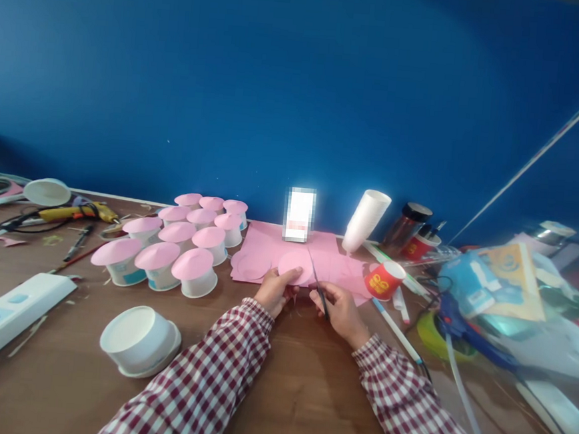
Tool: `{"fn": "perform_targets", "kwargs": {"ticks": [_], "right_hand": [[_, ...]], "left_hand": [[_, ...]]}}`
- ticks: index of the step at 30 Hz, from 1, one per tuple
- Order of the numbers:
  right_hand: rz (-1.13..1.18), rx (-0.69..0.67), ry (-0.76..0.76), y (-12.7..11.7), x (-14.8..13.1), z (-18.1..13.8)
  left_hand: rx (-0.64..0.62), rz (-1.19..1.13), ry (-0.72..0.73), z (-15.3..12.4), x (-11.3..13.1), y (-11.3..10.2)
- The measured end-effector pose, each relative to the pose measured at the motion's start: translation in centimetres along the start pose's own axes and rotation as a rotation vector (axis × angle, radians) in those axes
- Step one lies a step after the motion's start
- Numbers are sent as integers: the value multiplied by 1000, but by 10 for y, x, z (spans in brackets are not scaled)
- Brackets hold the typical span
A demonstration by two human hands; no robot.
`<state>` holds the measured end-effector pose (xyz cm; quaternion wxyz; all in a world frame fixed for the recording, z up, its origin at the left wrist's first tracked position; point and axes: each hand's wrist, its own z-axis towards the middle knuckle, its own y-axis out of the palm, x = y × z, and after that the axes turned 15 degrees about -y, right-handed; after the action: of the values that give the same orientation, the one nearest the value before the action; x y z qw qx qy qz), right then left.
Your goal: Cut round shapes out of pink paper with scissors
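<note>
My left hand [274, 291] pinches a round piece of pink paper [294, 263], thumb on top. In my right hand [342, 309] is a pair of scissors [321, 298], its blades pointing away from me along the right edge of that round piece. Pink paper sheets [252, 237] lie flat behind and under my hands, with other cut rounds on them. To the left stand several white paper cups, upside down, each topped by a shallow pink paper cone [193, 263]. Whether the blades are parted is too small to tell.
A lit phone [298, 214] leans on the blue wall. Stacked white cups [367, 220] and a red paper cup [385, 280] stand right. Left are a power strip [8, 318], a yellow glue gun [76, 212] and white bowls [139, 339]. A blue glue gun [475, 332] lies right.
</note>
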<state>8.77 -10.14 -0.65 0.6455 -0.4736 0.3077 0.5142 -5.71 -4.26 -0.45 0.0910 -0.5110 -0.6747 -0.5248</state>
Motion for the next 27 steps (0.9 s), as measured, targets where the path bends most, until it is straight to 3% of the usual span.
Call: {"fn": "perform_targets", "kwargs": {"ticks": [27], "right_hand": [[96,8,35,0,8,-1]], "left_hand": [[-33,57,24,9,-4,-5]]}}
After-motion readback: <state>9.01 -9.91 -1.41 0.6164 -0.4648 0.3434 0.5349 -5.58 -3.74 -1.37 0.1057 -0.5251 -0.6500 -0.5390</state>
